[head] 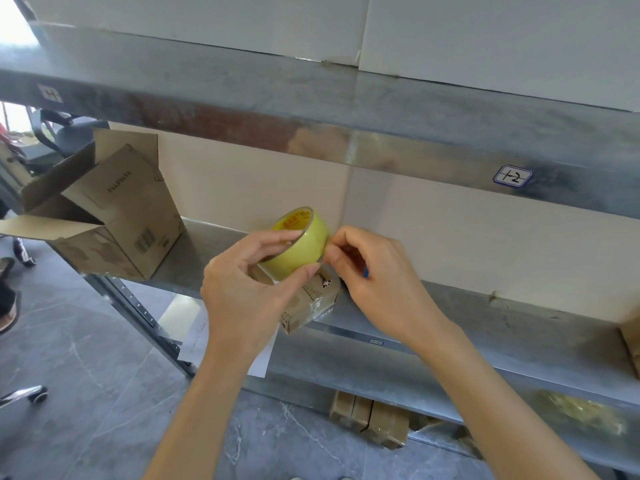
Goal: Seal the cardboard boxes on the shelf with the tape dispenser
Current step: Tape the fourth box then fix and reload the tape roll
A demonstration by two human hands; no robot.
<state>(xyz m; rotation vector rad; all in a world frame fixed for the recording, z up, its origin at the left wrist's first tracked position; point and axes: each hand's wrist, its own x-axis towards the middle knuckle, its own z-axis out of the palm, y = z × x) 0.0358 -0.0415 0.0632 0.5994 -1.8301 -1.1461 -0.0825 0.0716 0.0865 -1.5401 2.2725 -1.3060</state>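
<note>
A yellow tape roll (300, 244) is held in front of the middle shelf (485, 327). My left hand (249, 292) grips it, with fingers through its core and the thumb under it. At the roll's right edge my right hand (374, 282) pinches, fingers curled. Just below the roll, a small taped cardboard box (311, 299) lies on the shelf's front edge, partly hidden by my left hand. A larger cardboard box (114, 209) stands at the shelf's left end with its flaps open.
A metal shelf beam (346, 133) with a label marked 1-2 (512, 176) runs overhead. Small taped boxes (370, 424) sit on the lower shelf. White paper (197, 337) hangs below the shelf. Grey tiled floor and a chair base (31, 394) lie at the left.
</note>
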